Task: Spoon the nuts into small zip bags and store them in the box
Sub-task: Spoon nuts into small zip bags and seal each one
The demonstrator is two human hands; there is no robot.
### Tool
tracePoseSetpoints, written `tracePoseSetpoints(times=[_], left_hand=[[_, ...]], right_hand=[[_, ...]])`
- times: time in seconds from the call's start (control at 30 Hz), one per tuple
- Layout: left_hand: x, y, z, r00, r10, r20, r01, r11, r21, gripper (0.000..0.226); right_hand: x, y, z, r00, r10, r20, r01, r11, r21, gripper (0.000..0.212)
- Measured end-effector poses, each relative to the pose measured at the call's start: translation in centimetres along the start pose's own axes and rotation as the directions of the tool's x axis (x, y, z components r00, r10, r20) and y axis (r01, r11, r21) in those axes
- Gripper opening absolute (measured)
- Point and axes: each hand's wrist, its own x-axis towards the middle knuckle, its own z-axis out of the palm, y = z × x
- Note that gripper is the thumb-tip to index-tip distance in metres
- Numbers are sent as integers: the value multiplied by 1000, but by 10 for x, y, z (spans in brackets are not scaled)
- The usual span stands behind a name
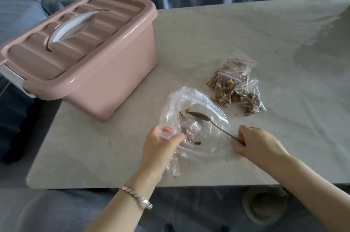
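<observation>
The right hand [255,144] grips a metal spoon [206,121], its bowl inside a nearly empty clear plastic bag [208,148] near the table's [284,42] front edge. The left hand [161,146] pinches a small zip bag [166,131]. Filled nut bags [233,86] lie mid-table; the lidded pink storage box [106,72] overhangs the left edge.
</observation>
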Motion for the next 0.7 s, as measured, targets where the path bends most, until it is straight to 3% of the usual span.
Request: tracePoseSetpoints(times=[0.13, 0.23, 0.3, 0.4, 0.57, 0.7], left_hand=[[9, 14, -5, 1000, 6, 6, -5, 982, -190, 23], [18, 24, -10, 997, -22, 72, 38, 969, -242, 38], [21, 32, -15, 986, -63, 155, 101, 964, -245, 33], [25, 40, -24, 980, -52, 191, 82, 985, -154, 13], [36, 39, -39, 993, 36, 114, -53, 987, 149, 45], [38, 39, -45, 995, 89, 50, -95, 986, 134, 44]], right_hand=[[-3, 1, -9, 999, -50, -9, 51, 993, 109, 2], [-9, 4, -24, 991, -62, -117, 97, 940, 328, 12], [-14, 5, -38, 972, -75, -221, 155, 915, 374, 16], [-18, 4, -54, 942, -71, -329, 206, 894, 398, 19], [-16, -2, -58, 911, -78, -404, 250, 885, 393, 11], [-13, -16, -53, 876, 17, -483, 320, 727, 607, 14]])
